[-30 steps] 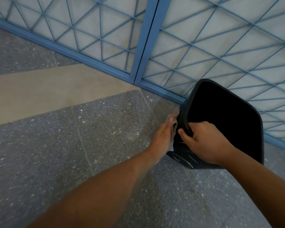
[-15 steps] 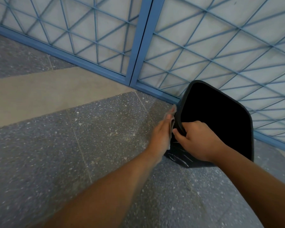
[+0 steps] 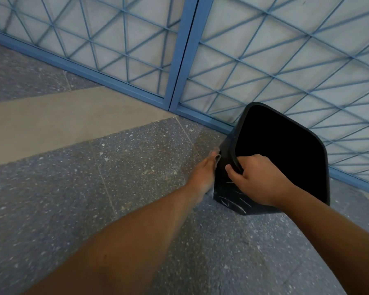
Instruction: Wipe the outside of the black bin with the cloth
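I see my right hand (image 3: 258, 179) curled over the near rim of the black bin (image 3: 226, 162), standing on the floor (image 3: 94, 177) against the blue grille (image 3: 264, 60); left hand (image 3: 203, 174), fingers straight, presses the cloth (image 3: 217, 159) flat to the bin's left side.

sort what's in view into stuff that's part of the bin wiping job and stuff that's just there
Part of the job:
- black bin
- cloth, pressed on the bin's outer side
- left hand, flat against the cloth
- right hand, gripping the bin's rim

Just there:
- blue lattice panels behind the bin
- speckled floor
- pale floor strip
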Demonstrator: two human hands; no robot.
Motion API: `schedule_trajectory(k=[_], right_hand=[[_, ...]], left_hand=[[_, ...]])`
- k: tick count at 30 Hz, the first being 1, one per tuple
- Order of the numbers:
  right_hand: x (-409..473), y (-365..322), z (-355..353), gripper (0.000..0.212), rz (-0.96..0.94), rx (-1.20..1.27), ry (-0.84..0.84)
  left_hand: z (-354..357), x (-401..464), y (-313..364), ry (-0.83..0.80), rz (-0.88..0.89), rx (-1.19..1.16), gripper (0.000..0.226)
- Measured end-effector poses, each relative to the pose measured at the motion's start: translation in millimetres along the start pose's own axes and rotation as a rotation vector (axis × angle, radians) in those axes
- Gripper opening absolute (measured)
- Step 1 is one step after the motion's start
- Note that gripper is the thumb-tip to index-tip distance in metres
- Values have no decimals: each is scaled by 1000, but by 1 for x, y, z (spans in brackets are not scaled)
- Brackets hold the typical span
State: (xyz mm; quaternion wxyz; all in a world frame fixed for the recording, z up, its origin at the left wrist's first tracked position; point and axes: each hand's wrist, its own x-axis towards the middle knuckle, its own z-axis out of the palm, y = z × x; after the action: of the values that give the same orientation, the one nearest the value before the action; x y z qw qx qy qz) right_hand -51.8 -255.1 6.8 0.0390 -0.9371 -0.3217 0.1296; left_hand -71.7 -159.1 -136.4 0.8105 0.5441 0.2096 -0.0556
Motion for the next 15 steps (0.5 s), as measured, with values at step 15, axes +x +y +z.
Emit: schedule_trajectory(k=[15], right_hand=[[-1, 2, 0, 42, -18, -21, 13]], left_hand=[[5, -13, -10, -46, 47, -14, 55]])
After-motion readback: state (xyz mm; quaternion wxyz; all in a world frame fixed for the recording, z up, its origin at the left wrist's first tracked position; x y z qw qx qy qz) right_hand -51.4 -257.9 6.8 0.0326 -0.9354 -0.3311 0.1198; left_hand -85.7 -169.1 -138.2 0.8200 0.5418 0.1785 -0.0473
